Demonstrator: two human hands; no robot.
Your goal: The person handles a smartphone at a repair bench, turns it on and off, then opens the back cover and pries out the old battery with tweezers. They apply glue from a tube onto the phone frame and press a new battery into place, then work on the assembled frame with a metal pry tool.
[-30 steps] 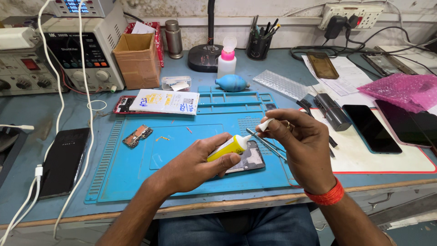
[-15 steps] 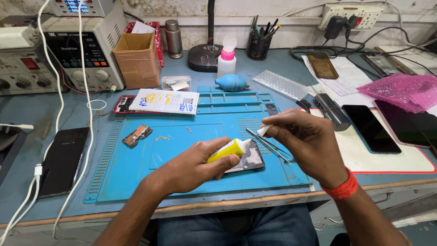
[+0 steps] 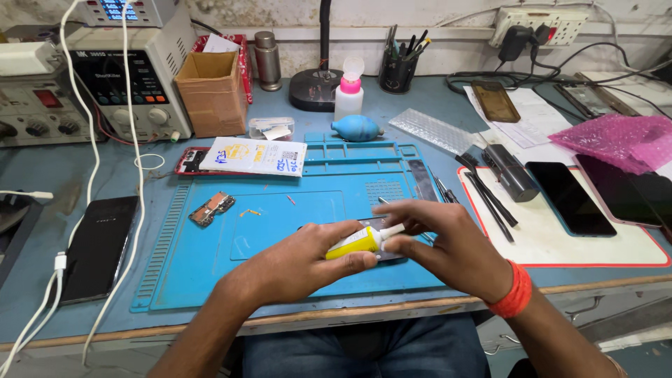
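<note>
Glue tube (image 3: 357,243), small, light and probably squeezable, lies in the left hand (image 3: 297,262) whose fingers clasp its yellow body, while right hand (image 3: 437,241) fingers pinch its white nozzle just above the phone (image 3: 381,238).

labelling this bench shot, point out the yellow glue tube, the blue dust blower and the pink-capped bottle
yellow glue tube (image 3: 358,242), head view, on its yellow body
blue dust blower (image 3: 355,129), head view, on the bulb's middle
pink-capped bottle (image 3: 348,101), head view, on its white body below the cap
</note>
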